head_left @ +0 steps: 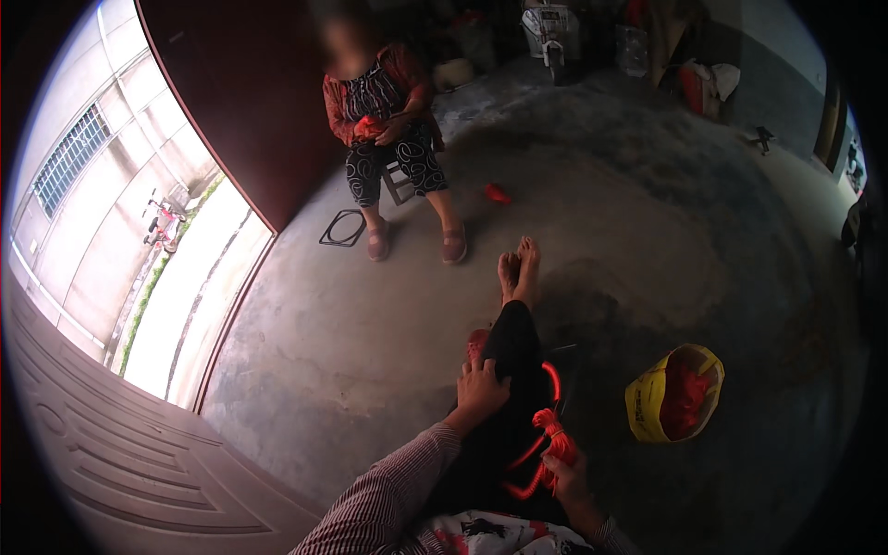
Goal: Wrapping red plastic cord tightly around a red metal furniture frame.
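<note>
floor (388,342) left – open | right – yellow bag (647,402) near

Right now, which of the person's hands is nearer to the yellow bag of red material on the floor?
Right. The right hand grips a red cord bundle, with the yellow bag further to its right. The left hand rests on the black-trousered leg, farther away.

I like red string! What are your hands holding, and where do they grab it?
The right hand grips a bright red knotted cord bundle at its lower end. The left hand holds nothing and rests on the black-trousered leg.
</note>
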The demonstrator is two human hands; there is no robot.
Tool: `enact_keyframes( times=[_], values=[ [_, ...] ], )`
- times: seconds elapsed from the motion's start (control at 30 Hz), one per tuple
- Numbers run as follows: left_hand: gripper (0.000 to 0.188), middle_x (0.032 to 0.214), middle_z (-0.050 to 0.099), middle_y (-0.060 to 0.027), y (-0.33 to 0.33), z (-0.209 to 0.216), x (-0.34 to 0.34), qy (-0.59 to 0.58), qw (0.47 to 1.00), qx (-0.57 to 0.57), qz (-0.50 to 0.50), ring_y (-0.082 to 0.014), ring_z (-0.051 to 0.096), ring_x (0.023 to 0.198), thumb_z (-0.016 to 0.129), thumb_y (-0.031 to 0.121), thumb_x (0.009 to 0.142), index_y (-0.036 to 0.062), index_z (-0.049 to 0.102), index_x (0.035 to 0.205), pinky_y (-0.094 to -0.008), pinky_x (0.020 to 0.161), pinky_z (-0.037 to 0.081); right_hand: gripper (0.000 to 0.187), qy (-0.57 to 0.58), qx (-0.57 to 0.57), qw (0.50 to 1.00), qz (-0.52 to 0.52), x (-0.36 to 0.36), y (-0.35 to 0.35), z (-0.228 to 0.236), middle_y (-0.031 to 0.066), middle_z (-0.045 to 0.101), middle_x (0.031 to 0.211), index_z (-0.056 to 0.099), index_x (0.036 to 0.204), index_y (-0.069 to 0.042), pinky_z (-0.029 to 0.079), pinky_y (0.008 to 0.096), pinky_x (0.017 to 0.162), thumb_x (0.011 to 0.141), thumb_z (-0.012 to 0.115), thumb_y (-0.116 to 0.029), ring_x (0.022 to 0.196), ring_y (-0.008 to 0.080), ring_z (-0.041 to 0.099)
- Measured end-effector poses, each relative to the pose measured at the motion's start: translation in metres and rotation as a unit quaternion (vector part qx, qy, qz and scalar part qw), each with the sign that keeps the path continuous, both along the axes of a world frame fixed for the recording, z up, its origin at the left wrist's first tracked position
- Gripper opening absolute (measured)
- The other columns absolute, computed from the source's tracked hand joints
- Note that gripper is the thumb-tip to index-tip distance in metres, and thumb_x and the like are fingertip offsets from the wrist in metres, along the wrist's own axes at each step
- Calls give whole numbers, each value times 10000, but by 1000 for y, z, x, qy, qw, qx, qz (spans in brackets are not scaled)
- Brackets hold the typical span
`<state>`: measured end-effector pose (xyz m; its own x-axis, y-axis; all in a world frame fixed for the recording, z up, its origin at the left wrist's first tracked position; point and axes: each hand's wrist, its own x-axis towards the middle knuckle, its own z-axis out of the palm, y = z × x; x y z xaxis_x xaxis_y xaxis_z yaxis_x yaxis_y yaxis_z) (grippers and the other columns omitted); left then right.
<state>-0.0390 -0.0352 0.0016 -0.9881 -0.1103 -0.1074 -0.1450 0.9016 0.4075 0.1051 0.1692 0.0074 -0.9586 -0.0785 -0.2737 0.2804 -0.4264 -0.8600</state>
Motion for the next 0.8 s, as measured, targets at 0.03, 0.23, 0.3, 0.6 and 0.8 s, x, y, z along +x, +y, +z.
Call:
enact_keyframes(
  times=[0.03, 0.23, 0.3, 0.6, 0.8],
  values=[
    [529, 1284, 502, -198, 0, 0, 0, 6, 1000, -7, 1, -376, 448, 1232, 652, 363, 837, 37, 537, 1237, -504, 991, 400, 215, -11, -1, 1000, -1, 0, 0, 1, 2, 601, 834, 616, 1023, -18, 447, 239, 659, 810, 642, -19, 718, 85, 556],
    [544, 1285, 502, -187, 1, 1, -1, 0, 1000, -8, 4, -367, 438, 1240, 659, 367, 830, 41, 535, 1247, -498, 997, 395, 160, -6, 12, 1000, -16, -2, -2, 7, -9, 590, 805, 632, 968, -17, 424, 233, 640, 810, 645, -34, 695, 73, 538],
    [540, 1289, 498, -188, 1, 1, -1, -10, 1000, -3, 4, -368, 437, 1240, 659, 361, 829, 40, 536, 1245, -497, 999, 394, 147, -1, 3, 1000, -11, -2, -2, 9, -12, 587, 791, 632, 956, -18, 422, 234, 632, 810, 642, -33, 686, 71, 535],
    [540, 1279, 505, -185, 2, 2, 0, -5, 1000, -6, 5, -370, 445, 1231, 665, 362, 822, 44, 542, 1241, -490, 1006, 400, 96, 1, 5, 1000, 1, -3, -2, 16, -17, 573, 739, 628, 909, -23, 404, 231, 588, 818, 643, -46, 632, 68, 519],
    [527, 1283, 503, -184, 1, -5, -1, 7, 1000, -6, 4, -369, 447, 1229, 662, 362, 824, 49, 549, 1233, -489, 1003, 403, 90, -7, 12, 1000, 1, -2, -2, 20, -14, 579, 749, 631, 907, -25, 413, 234, 603, 822, 641, -53, 652, 69, 530]
  ],
)
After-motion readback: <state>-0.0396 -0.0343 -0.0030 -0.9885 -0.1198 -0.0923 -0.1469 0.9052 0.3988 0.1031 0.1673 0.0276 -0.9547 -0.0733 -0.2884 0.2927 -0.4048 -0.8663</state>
